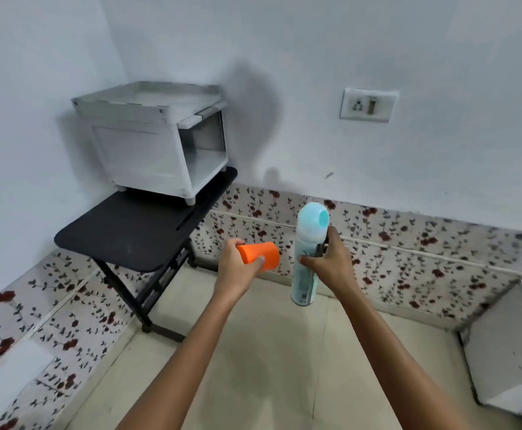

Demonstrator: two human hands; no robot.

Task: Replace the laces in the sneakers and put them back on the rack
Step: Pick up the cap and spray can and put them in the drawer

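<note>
The left grip [234,271] holds a cup [262,254], the right grip [334,262] an upright can [304,283] (no sneakers in view), and the rack [141,144] stands beyond, nearer the left grip.

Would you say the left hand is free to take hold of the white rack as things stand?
Probably not yet: the left hand grips an orange cup, so its grip is taken. The way to the white rack on the black table looks unobstructed, though.
</note>
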